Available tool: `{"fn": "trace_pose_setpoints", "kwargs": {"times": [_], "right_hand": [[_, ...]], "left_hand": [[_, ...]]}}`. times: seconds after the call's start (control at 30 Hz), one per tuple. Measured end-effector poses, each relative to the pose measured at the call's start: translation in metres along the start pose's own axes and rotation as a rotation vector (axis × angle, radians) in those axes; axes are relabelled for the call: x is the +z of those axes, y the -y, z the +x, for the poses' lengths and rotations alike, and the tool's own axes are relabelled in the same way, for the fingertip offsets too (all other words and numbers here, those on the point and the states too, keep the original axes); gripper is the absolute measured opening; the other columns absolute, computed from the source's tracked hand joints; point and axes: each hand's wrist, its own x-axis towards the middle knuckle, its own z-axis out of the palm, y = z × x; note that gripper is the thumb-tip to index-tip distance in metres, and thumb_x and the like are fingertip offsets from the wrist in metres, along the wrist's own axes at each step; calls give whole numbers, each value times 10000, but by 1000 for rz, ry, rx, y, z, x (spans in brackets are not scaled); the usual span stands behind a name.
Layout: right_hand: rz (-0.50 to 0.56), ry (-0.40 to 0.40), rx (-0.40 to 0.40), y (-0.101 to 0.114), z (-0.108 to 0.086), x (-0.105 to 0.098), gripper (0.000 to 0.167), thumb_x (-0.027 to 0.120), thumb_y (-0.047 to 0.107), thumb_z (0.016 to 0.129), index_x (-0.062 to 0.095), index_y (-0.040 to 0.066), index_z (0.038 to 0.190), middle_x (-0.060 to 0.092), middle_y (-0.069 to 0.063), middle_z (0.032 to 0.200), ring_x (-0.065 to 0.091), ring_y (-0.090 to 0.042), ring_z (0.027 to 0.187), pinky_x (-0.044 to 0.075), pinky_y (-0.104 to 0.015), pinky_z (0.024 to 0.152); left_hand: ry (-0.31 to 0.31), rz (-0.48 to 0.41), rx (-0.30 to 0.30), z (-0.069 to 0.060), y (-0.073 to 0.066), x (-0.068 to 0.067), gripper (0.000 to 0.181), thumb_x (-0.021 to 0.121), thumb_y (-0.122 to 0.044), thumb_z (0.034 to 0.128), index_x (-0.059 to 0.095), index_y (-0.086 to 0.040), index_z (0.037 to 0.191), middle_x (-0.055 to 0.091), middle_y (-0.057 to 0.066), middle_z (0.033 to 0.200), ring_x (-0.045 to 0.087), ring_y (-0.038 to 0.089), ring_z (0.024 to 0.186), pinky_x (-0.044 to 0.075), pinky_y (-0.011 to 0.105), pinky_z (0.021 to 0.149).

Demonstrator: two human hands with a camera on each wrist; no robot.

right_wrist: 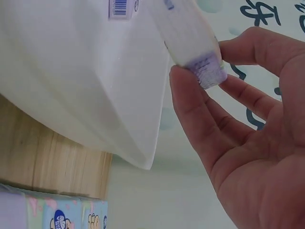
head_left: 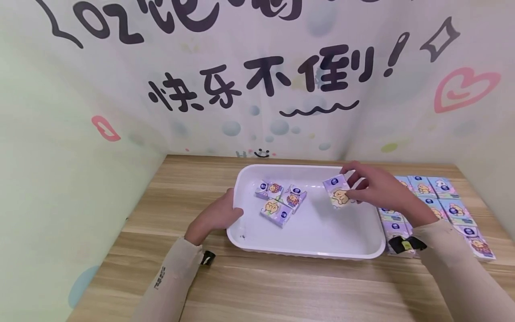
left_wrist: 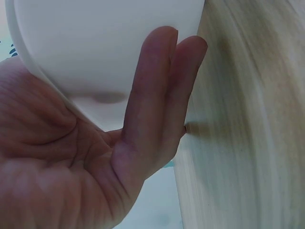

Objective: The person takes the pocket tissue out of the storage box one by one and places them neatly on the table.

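Above the right half of a white plastic tub, my right hand pinches a small purple tissue pack between thumb and fingers. The right wrist view shows the same pack gripped by its end and tilted. My left hand holds the tub's left side, thumb over the rim. In the left wrist view, two long fingers lie along the outside of the tub wall. Three tissue packs lie inside the tub, toward its left, close together.
Right of the tub, several tissue packs lie in rows on the wooden table, partly hidden by the right forearm. A wall hanging with black lettering rises behind the table's back edge. A pale wall stands at the left.
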Motion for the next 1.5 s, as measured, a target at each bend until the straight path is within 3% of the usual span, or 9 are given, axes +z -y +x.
{"fn": "trace_pose_setpoints", "kwargs": {"times": [0.23, 0.83, 1.07, 1.3, 1.5], "right_hand": [[77, -42, -4, -8, -22, -6, 578, 837, 176, 952, 575, 109, 1462, 702, -172, 1253, 742, -270, 972, 666, -342, 725], [218, -103, 24, -37, -67, -6, 473, 736, 81, 1000, 561, 111, 1438, 624, -154, 1169, 693, -194, 908, 652, -354, 686], [268, -126, -27, -48, -82, -4, 428, 693, -12, 998, 558, 120, 1382, 581, -119, 1095, 677, -223, 816, 623, -360, 614], [315, -95, -96, -53, -103, 2, 415, 676, -82, 993, 523, 134, 1312, 521, -78, 1067, 664, -251, 764, 612, -379, 571], [319, -70, -14, -64, -121, 7, 428, 708, -37, 1001, 502, 173, 1311, 563, -77, 1031, 680, -242, 774, 617, -368, 583]], "left_hand": [[10, -11, -2, 1, 1, 1, 696, 543, -59, 1047, 232, 4, 1667, 650, 175, 1127, 755, 219, 784, 655, 381, 728], [2, 8, -28, 0, -1, 1, 712, 541, -87, 1065, 210, -35, 1693, 642, 165, 1149, 752, 214, 799, 649, 370, 756], [0, 5, -30, 0, -1, 1, 714, 544, -82, 1061, 214, -32, 1692, 645, 164, 1145, 754, 216, 789, 651, 370, 742], [2, 2, -30, 1, 0, 3, 718, 548, -85, 1060, 212, -31, 1692, 651, 156, 1127, 751, 214, 783, 647, 374, 744], [1, 25, -45, 0, 0, 1, 720, 547, -108, 1070, 203, -31, 1698, 640, 164, 1156, 749, 213, 798, 645, 366, 762]]}}
